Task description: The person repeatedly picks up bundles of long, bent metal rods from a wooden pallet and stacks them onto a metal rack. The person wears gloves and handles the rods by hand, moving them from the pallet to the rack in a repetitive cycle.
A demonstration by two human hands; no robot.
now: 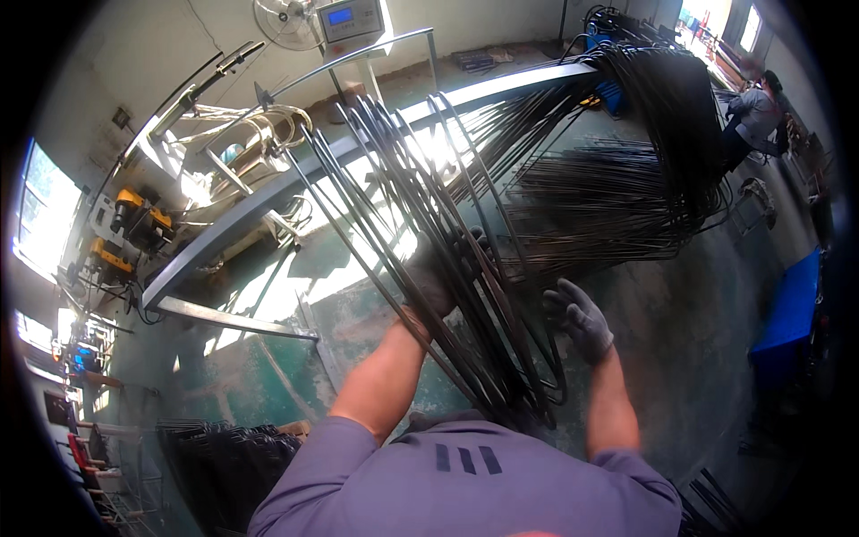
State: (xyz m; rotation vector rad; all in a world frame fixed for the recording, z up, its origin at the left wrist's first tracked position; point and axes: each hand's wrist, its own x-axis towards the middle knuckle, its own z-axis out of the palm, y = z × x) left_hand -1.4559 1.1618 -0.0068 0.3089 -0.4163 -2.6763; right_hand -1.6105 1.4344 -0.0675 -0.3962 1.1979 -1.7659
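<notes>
Bent dark rods (488, 345) cross the near edge of the metal beam (224, 228); the left hand (431, 285), half hidden, apparently grips them, the right hand (582, 324) open just beside.

grey metal beam (528, 85), dark bent rods (667, 125) over its right end

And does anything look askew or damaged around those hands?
Mildly: the dark bent rods by the left hand fan out unevenly toward their upper ends instead of lying parallel. Nothing looks clearly spilled or damaged.
</notes>
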